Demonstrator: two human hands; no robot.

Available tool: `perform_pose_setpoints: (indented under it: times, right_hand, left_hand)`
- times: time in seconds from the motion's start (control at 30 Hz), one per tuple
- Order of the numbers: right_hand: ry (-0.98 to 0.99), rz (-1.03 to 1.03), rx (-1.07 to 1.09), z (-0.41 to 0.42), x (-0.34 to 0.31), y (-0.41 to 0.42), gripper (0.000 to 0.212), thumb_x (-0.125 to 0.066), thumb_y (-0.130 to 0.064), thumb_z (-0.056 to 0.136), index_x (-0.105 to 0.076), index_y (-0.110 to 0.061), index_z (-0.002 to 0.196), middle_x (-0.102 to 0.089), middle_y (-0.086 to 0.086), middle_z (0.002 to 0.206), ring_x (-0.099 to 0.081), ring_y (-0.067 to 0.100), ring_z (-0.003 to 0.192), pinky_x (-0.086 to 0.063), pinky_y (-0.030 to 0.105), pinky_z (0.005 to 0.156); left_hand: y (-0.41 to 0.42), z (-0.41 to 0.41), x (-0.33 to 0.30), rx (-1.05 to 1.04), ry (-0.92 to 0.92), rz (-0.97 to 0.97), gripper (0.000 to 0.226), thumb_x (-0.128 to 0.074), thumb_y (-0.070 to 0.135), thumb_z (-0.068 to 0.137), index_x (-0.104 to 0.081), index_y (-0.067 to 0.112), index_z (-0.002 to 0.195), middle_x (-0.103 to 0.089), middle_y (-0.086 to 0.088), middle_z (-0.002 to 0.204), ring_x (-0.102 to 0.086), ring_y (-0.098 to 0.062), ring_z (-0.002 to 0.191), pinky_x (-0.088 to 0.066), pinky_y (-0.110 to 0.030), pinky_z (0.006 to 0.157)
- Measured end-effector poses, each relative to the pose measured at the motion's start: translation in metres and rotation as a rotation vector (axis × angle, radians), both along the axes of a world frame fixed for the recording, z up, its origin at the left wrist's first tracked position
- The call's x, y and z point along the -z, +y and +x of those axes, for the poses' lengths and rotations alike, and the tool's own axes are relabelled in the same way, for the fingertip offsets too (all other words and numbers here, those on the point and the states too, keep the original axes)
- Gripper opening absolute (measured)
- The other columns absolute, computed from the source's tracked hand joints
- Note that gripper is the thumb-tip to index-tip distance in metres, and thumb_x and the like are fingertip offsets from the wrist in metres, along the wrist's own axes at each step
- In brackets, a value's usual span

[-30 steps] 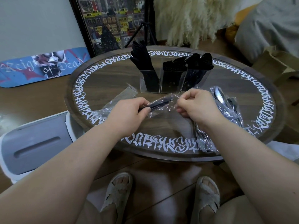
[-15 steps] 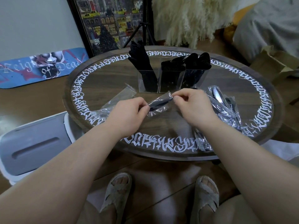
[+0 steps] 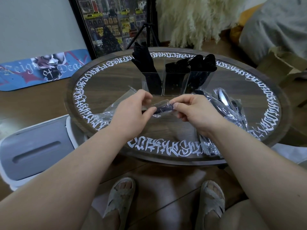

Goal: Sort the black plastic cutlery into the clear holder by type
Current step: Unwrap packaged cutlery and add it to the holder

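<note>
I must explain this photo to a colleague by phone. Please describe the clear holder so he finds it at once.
On the round dark wooden table with white lettering along its rim, look at the far middle, beyond both hands. There stands the clear plastic three-compartment holder, upright, with black plastic cutlery sticking out; the crinkled wrappers nearby lie flat.

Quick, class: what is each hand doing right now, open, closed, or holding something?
Left hand: closed, pinching one end of the wrapped cutlery piece.
Right hand: closed, pinching the wrapper's other end.

The wrapped cutlery [image 3: 163,108] type is unclear, its ends hidden by both hands
</note>
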State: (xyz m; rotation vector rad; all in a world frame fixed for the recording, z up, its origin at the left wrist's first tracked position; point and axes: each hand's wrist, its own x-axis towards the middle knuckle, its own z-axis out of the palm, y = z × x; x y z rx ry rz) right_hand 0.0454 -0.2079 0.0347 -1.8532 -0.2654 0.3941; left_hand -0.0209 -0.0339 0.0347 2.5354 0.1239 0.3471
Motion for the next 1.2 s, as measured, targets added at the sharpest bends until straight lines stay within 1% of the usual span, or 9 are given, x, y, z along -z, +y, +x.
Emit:
perform_pose_setpoints:
  times: [0.13, 0.27, 0.53, 0.67, 0.8, 0.9, 1.0, 1.1, 1.2]
  right_hand:
    - [0.018, 0.117, 0.160, 0.005, 0.002, -0.003, 0.015, -0.065, -0.007, 0.087, -0.071, -0.017, 0.077, -0.064, -0.003, 0.062, -0.055, 0.010, 0.056, -0.042, 0.019, 0.052]
    - [0.056, 0.172, 0.202, 0.007, 0.001, -0.005, 0.010, -0.065, -0.006, 0.087, -0.069, -0.011, 0.079, -0.064, -0.001, 0.062, -0.057, 0.010, 0.054, -0.045, 0.019, 0.051]
    - [0.189, 0.238, 0.255, 0.011, -0.001, -0.008, 0.013, -0.059, -0.005, 0.092, -0.064, -0.008, 0.081, -0.062, 0.005, 0.065, -0.057, 0.006, 0.050, -0.049, 0.020, 0.055]
    - [0.157, 0.223, 0.372, 0.016, 0.002, -0.013, 0.015, -0.061, -0.006, 0.091, -0.063, -0.011, 0.076, -0.060, 0.006, 0.066, -0.055, 0.005, 0.048, -0.048, 0.018, 0.049]
    - [0.125, 0.194, 0.396, 0.019, 0.005, -0.015, 0.015, -0.062, -0.008, 0.090, -0.063, -0.012, 0.075, -0.059, 0.005, 0.069, -0.054, 0.008, 0.054, -0.049, 0.019, 0.052]
    - [0.115, 0.178, 0.342, 0.015, 0.005, -0.009, 0.016, -0.061, -0.006, 0.091, -0.064, -0.011, 0.076, -0.059, 0.004, 0.070, -0.054, 0.008, 0.055, -0.049, 0.018, 0.053]
    - [0.115, 0.164, 0.304, 0.012, 0.005, -0.005, 0.016, -0.059, -0.006, 0.092, -0.064, -0.011, 0.078, -0.061, 0.004, 0.071, -0.055, 0.007, 0.055, -0.051, 0.018, 0.055]
    - [0.112, 0.152, 0.306, 0.012, 0.004, -0.006, 0.015, -0.060, -0.006, 0.092, -0.065, -0.011, 0.078, -0.060, 0.003, 0.070, -0.056, 0.007, 0.054, -0.051, 0.019, 0.054]
    - [0.077, 0.127, 0.380, 0.013, 0.003, -0.013, 0.017, -0.060, -0.007, 0.092, -0.063, -0.012, 0.076, -0.059, 0.004, 0.070, -0.055, 0.009, 0.056, -0.050, 0.019, 0.054]
  left_hand:
    - [0.009, 0.004, -0.001, -0.150, 0.026, 0.033, 0.042, -0.048, 0.030, 0.097, -0.044, 0.016, 0.136, -0.050, -0.002, 0.136, -0.041, -0.022, 0.128, -0.034, -0.036, 0.102]
    - [0.021, 0.004, 0.005, -0.179, 0.160, 0.049, 0.037, -0.043, 0.015, 0.097, -0.050, 0.019, 0.133, -0.062, -0.004, 0.123, -0.058, -0.024, 0.105, -0.041, -0.029, 0.085]
    - [0.036, 0.005, 0.002, -0.267, 0.050, 0.086, 0.024, -0.053, 0.019, 0.095, -0.062, 0.019, 0.117, -0.060, 0.005, 0.089, -0.055, -0.013, 0.083, -0.040, -0.023, 0.076]
    - [0.049, 0.004, 0.004, -0.346, 0.084, 0.121, 0.027, -0.047, 0.014, 0.094, -0.059, 0.016, 0.118, -0.065, -0.006, 0.100, -0.058, -0.025, 0.090, -0.042, -0.033, 0.075]
    - [0.049, -0.001, 0.001, -0.407, 0.094, 0.181, 0.037, -0.054, 0.018, 0.089, -0.053, 0.019, 0.126, -0.045, -0.010, 0.127, -0.044, -0.029, 0.117, -0.039, -0.038, 0.089]
    - [0.034, -0.004, 0.002, -0.155, -0.037, 0.220, 0.028, -0.060, 0.019, 0.087, -0.058, 0.020, 0.115, -0.045, -0.004, 0.125, -0.043, -0.023, 0.114, -0.034, -0.029, 0.089]
    - [0.023, -0.005, 0.008, 0.071, 0.142, 0.191, 0.028, -0.060, 0.027, 0.089, -0.053, 0.025, 0.116, -0.041, 0.003, 0.132, -0.047, -0.011, 0.100, -0.034, -0.023, 0.086]
    - [0.026, -0.002, 0.014, 0.002, 0.268, 0.269, 0.017, -0.059, 0.026, 0.090, -0.047, 0.032, 0.100, -0.045, 0.002, 0.120, -0.050, -0.013, 0.086, -0.046, -0.036, 0.084]
    - [0.032, 0.005, 0.015, -0.165, 0.288, 0.298, 0.015, -0.054, 0.015, 0.091, -0.056, 0.029, 0.097, -0.049, 0.000, 0.113, -0.056, -0.022, 0.094, -0.046, -0.044, 0.091]
